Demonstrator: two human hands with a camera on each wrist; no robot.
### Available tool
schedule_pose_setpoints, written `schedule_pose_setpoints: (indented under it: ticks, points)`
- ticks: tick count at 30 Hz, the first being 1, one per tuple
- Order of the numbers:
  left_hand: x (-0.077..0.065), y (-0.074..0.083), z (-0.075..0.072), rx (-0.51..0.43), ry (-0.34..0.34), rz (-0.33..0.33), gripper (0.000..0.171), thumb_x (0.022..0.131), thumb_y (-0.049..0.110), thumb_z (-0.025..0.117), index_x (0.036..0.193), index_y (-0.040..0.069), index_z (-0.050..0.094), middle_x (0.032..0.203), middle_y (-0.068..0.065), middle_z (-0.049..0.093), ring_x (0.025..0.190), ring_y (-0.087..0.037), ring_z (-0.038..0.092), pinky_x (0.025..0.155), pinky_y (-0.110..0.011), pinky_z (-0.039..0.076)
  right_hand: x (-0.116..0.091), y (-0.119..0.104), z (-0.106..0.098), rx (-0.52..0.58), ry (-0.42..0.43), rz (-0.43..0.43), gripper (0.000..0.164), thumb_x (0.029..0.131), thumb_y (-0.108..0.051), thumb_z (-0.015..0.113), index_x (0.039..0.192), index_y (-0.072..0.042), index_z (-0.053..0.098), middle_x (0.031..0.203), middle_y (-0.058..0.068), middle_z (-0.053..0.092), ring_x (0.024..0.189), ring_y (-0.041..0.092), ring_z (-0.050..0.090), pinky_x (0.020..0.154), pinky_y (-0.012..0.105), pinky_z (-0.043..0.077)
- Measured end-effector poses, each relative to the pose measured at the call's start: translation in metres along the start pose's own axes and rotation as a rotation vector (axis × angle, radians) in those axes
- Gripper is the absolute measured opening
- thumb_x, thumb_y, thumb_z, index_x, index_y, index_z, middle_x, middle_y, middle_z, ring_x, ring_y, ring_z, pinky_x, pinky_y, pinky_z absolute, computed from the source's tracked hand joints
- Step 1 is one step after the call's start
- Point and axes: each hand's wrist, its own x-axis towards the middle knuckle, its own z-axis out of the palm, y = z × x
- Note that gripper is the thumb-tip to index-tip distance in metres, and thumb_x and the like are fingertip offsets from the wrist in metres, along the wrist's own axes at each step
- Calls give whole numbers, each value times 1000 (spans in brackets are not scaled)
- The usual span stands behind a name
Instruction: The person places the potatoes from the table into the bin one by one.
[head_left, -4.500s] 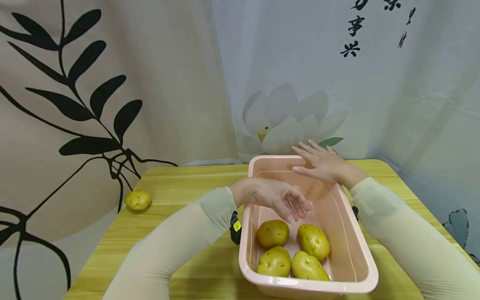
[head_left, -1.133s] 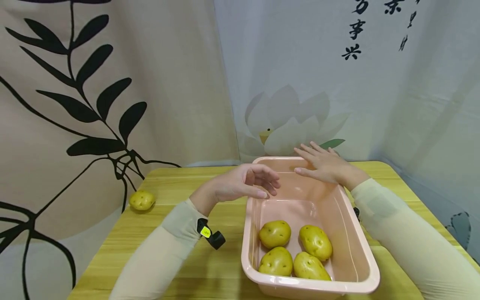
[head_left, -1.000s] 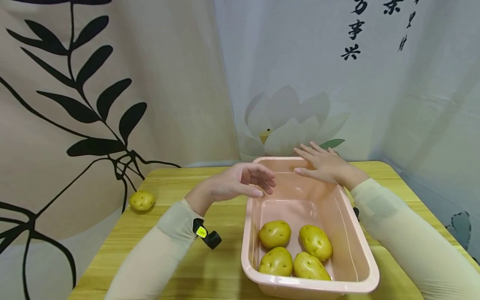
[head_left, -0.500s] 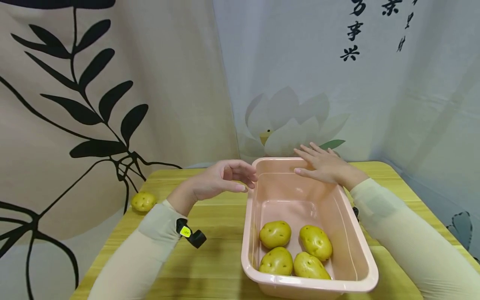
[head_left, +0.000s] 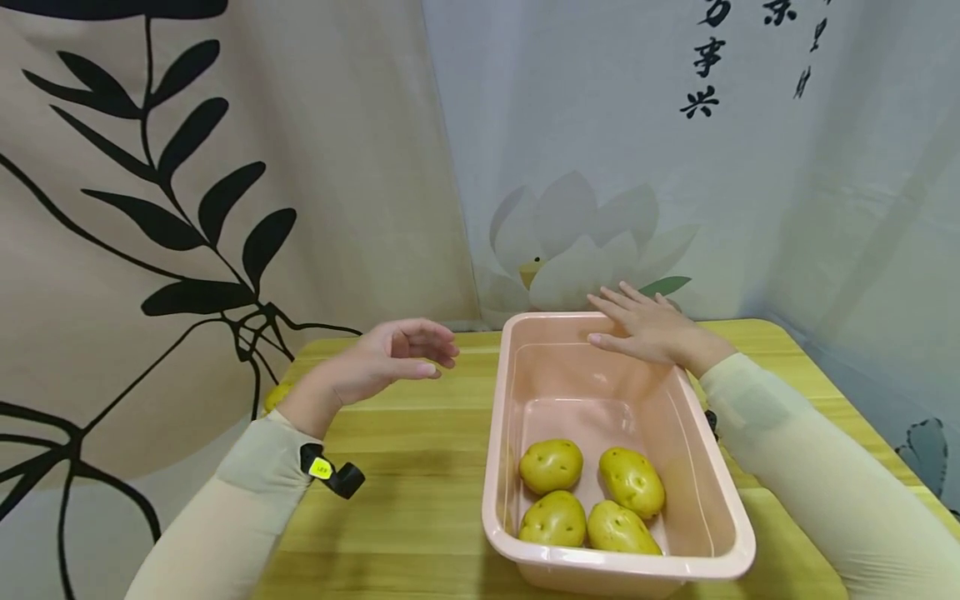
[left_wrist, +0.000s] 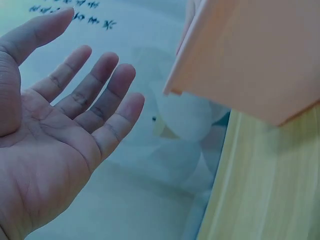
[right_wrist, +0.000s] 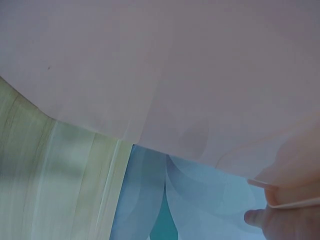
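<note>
A pink plastic basin (head_left: 517, 400) stands on the table, with several yellow potatoes (head_left: 551, 467) lying in its near half. My left hand (head_left: 390, 358) hovers left of the basin, apart from it, fingers loosely bent and nothing in them; the left wrist view shows the bare palm (left_wrist: 50, 145). Beyond my left wrist, one more potato (head_left: 275, 395) sits near the table's left edge, mostly hidden by the wrist. My right hand (head_left: 648, 329) rests on the basin's far right rim with its fingers spread out straight.
The wooden table (head_left: 405, 467) carries the basin on its right side. A printed curtain (head_left: 360, 167) hangs right behind the table's back edge. My left wrist wears a small black camera (head_left: 345, 479).
My left hand has moved out from above the basin to the left, toward the lone potato, now partly covered by my wrist. The right hand has stayed on the rim.
</note>
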Motion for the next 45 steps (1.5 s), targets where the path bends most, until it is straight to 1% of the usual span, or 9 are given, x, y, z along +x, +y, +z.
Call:
schedule_pose_setpoints:
  ticks: [8,13,17,23,26,30,36,38,45]
  points:
    - [-29,-10,-22,112,88,-20,39,93,6,62,130,4,52,127,-16,57,120,-35,52,99,-36,45,-1,2,2,-11,11,-1,83,90,-73,34,155,-25,19,160,7,15,146,33,2,106,70,4]
    - [-46,-18,-31,135,133,-45,38,94,5,60,131,4,51,128,-17,56,122,-40,48,97,-34,46,0,2,4,-23,17,1,83,89,-75,34,155,-26,19,160,6,15,146,32,1,106,70,0]
    - [-57,-25,-36,127,156,-38,39,94,3,59,132,0,50,127,-18,56,122,-44,46,97,-34,47,0,1,5,-33,17,2,83,88,-75,33,155,-27,19,160,6,16,147,31,1,106,70,0]
    - [-70,-29,-47,187,212,-44,40,94,6,60,132,-2,49,126,-18,56,120,-42,48,95,-30,47,-2,-1,3,-22,9,2,83,89,-74,34,155,-26,18,160,7,14,146,32,0,106,70,-2]
    - [-75,-29,-52,247,256,-72,42,94,11,62,132,0,49,127,-17,56,121,-39,49,94,-26,47,-3,-1,2,-12,6,8,82,90,-73,35,155,-25,19,160,7,14,146,32,0,106,70,-3]
    - [-81,-32,-61,333,321,-141,46,94,21,65,133,4,49,129,-14,55,122,-35,49,94,-24,46,-3,0,2,-8,0,11,83,90,-73,34,155,-25,18,160,8,14,146,33,0,106,70,-2]
    - [-91,-44,-76,490,404,-235,52,91,35,66,134,10,50,131,-10,54,121,-27,50,101,-45,40,-1,0,2,-3,4,6,83,90,-73,34,155,-26,18,160,7,13,146,32,-1,106,70,-2]
    - [-93,-49,-82,505,419,-256,53,91,36,66,135,10,49,132,-11,53,122,-27,49,102,-49,38,-1,1,2,1,3,6,83,89,-74,34,155,-26,18,160,6,13,146,32,-1,106,70,-2]
    - [-105,-68,-101,507,514,-330,66,89,42,66,140,8,42,137,-16,47,124,-31,44,104,-50,35,0,1,1,-12,10,2,84,89,-75,33,155,-26,18,160,6,14,146,32,0,106,71,0]
